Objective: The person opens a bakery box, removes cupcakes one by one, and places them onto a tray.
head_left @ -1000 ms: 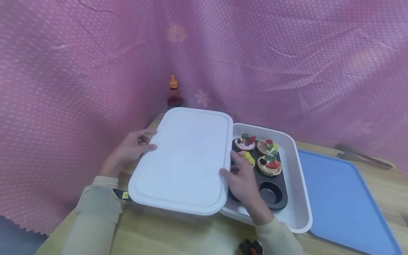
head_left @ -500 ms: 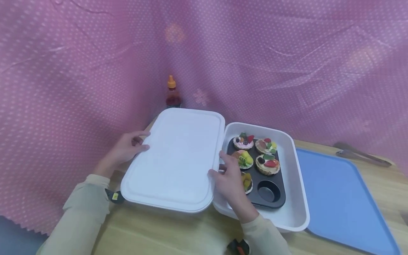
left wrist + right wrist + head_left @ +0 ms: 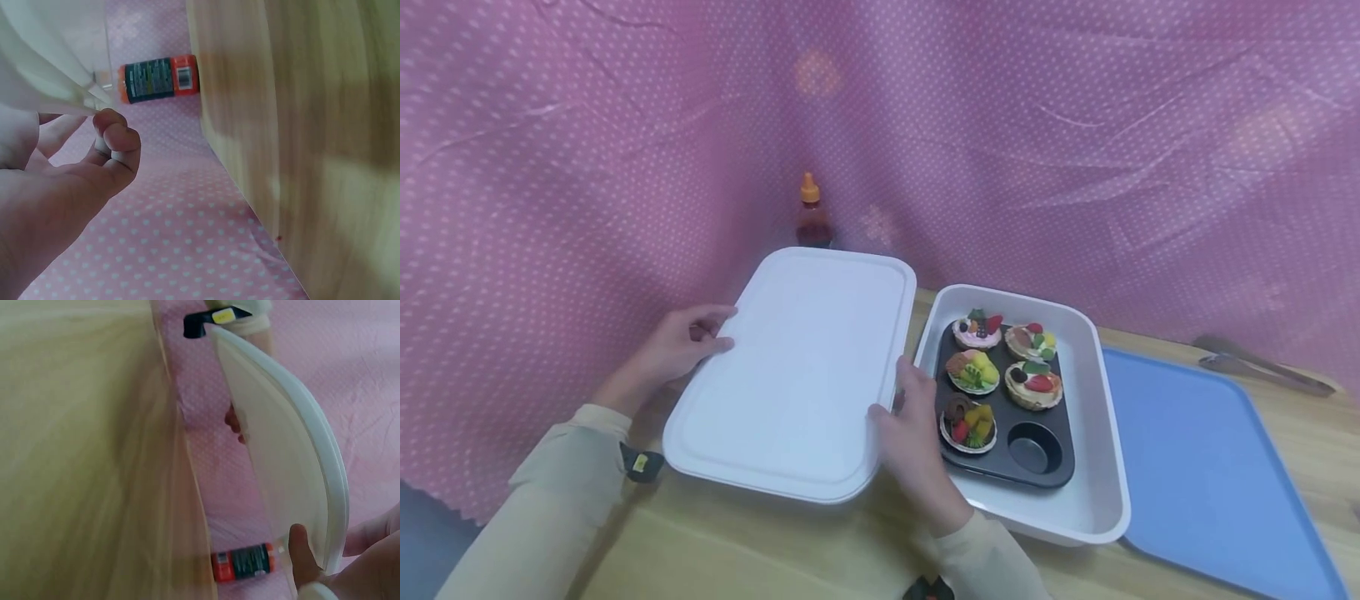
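A white rectangular lid (image 3: 797, 375) is held up above the table, left of a white box (image 3: 1108, 467). My left hand (image 3: 681, 346) grips its left edge; in the left wrist view the curled fingertips (image 3: 119, 134) pinch the rim. On the opposite edge, my right hand (image 3: 913, 437) holds the lid, and the right wrist view shows a finger (image 3: 300, 550) against its underside. Inside the box lies a dark muffin tin (image 3: 1000, 442) with several fruit tarts, among them one with berries and yellow fruit (image 3: 968, 425). One cup (image 3: 1033, 450) at its near right holds no tart.
A sauce bottle (image 3: 813, 217) with an orange cap stands behind the lid. Right of the box lies a blue board (image 3: 1202, 458), with metal tongs (image 3: 1262, 367) behind it. Pink dotted cloth (image 3: 880, 125) hangs along the back and left of the wooden table (image 3: 760, 550).
Both hands have carried the lid leftward, off the left part of the box. The tarts on the tin's left side, partly covered before, now show fully.
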### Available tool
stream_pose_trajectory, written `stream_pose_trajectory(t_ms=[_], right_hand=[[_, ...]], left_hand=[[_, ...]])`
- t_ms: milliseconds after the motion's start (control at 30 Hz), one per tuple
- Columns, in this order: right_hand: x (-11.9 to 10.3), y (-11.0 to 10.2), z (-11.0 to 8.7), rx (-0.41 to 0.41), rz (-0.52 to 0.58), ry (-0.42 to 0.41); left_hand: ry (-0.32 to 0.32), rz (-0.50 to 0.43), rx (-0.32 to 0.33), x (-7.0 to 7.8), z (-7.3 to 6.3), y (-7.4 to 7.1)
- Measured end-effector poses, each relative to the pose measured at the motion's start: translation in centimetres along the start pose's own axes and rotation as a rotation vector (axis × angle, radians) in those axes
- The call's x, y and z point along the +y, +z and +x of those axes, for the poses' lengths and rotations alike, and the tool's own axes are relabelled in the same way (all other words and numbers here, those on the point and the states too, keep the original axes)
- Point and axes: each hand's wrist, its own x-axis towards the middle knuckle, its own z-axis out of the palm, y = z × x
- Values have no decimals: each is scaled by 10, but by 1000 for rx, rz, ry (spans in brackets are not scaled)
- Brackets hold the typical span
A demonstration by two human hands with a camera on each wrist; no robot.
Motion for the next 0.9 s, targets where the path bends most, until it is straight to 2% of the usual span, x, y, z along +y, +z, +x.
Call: stream_pose_trajectory(t_ms=[100,200,367,600,800,900], right_hand=[[0,7,-2,-14,-14,2],[0,13,-5,-28,-12,3],[3,22,-9,-56,27,-5],[8,30,-16,-100,56,-27],[16,38,-19,-100,21,-21],[21,41,-19,-90,-11,-50]], left_hand=[[-16,2,-7,-3,-1,-2],[-4,13,-6,-6,-2,-3],[-1,21,1,-12,-3,-6],[-15,23,-36,-22,-9,-12],[-15,48,-63,-31,-12,-15],[-20,67,-81,-35,-13,-15]])
